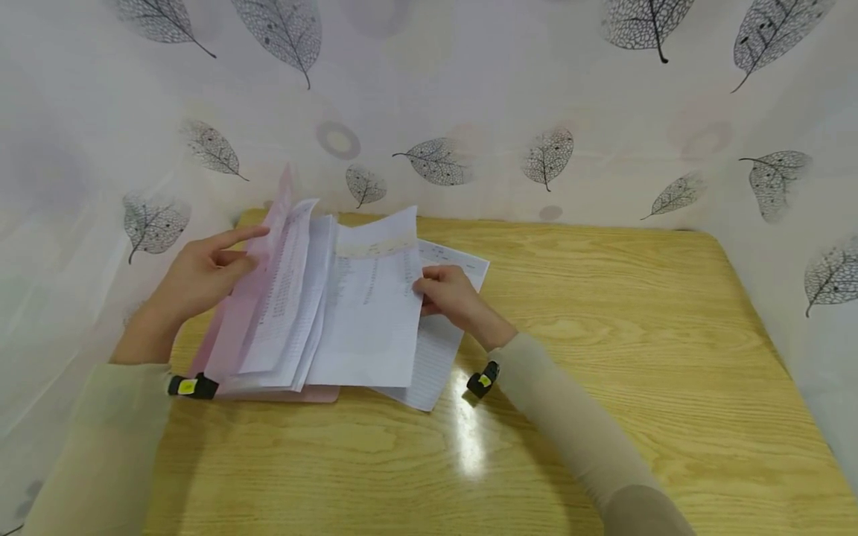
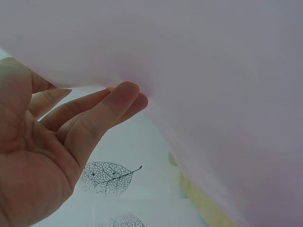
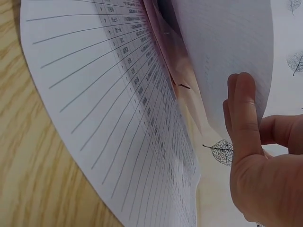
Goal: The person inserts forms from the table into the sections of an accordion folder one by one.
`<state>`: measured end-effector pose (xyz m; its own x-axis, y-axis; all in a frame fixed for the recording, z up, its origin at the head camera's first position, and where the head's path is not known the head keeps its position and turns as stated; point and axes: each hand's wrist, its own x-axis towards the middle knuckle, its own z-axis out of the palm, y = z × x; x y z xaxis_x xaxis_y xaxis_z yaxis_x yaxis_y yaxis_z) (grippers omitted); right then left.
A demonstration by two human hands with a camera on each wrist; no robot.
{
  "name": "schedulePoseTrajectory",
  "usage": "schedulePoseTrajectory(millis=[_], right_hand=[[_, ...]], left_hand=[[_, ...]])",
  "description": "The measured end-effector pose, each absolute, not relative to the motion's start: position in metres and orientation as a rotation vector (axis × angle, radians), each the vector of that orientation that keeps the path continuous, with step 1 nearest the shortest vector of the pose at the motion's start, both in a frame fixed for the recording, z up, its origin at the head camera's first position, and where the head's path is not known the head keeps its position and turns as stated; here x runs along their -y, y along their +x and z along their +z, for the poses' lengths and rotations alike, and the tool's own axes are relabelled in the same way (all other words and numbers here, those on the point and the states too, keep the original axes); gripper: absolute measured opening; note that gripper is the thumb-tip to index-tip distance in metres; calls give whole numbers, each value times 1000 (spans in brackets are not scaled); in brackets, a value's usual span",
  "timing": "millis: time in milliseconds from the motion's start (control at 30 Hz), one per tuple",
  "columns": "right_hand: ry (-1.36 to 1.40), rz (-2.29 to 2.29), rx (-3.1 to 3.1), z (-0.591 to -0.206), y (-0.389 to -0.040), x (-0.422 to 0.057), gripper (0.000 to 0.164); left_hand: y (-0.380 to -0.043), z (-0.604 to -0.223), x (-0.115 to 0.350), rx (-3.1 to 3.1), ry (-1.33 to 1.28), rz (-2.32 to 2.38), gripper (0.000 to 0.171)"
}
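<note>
A pink folder (image 1: pixel 241 327) stands partly opened on the left of the table, with several printed sheets (image 1: pixel 284 290) fanned inside it. My left hand (image 1: pixel 208 275) pinches the raised pink cover by its edge; in the left wrist view the cover (image 2: pixel 213 94) fills most of the picture above the thumb. With thumb and fingers, my right hand (image 1: pixel 456 298) pinches the right edge of a lifted white sheet (image 1: pixel 369 320). Beneath it a lined printed sheet (image 3: pixel 94 94) lies on the table, sticking out to the right of the folder.
The wooden table (image 1: pixel 603 335) extends to the right and toward the front. A pale curtain (image 1: pixel 482 97) printed with dark leaves hangs behind it and along both sides. Black bands with yellow marks sit at both wrists.
</note>
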<state>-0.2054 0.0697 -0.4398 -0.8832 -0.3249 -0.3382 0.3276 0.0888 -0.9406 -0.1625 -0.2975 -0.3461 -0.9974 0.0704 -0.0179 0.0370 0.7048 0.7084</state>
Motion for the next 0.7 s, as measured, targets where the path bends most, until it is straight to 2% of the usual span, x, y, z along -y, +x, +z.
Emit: schedulePoseTrajectory(millis=[233, 500, 700], right_hand=[[-2, -1776, -1986, -434, -205, -74, 18], [33, -1800, -1974, -421, -211, -94, 33], [-13, -1780, -1931, -421, -213, -98, 35]], left_hand=[[-163, -347, 299, -2875, 114, 1198, 44], [-162, -346, 301, -2879, 95, 1164, 46], [-162, -345, 300, -2870, 81, 1161, 46]])
